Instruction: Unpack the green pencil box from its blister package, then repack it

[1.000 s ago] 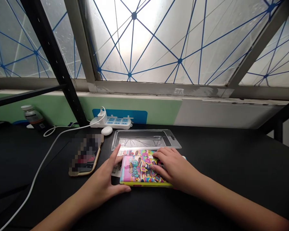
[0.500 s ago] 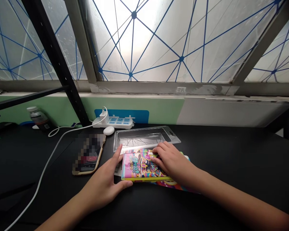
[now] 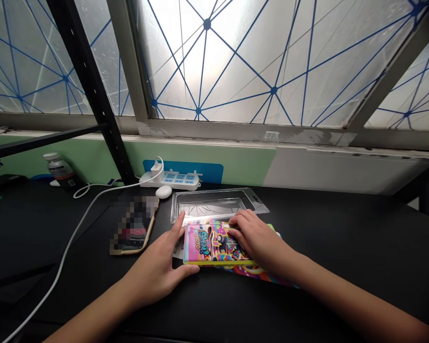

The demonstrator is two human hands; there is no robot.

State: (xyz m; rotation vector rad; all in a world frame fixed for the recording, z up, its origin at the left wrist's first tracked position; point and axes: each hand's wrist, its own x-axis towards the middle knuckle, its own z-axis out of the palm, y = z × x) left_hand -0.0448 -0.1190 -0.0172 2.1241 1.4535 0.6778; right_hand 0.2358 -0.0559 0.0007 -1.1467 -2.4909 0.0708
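A flat, brightly printed box (image 3: 207, 245) with a pink left end and a yellow near edge lies before me. My left hand (image 3: 164, 262) curves round its left end, thumb along the near edge and index finger reaching past the far left corner. Over the right part rests my right hand (image 3: 255, 238), its curled fingers pressed on the printed top and hiding that end. Beneath the box, a colourful printed sheet (image 3: 243, 271) sticks out at the near right. Just behind is a clear plastic blister tray (image 3: 218, 193) with a hang tab.
A phone (image 3: 143, 240) in a tan-edged case lies left of my left hand. Behind stand a small white rounded case (image 3: 163, 192) and a white power strip (image 3: 180, 181). A white cable (image 3: 78, 228) crosses the black desk (image 3: 343, 238). A bottle (image 3: 62, 171) stands back left.
The whole view has shifted slightly to the left, so things sit a little further right. Both hands keep about the same place on the box.
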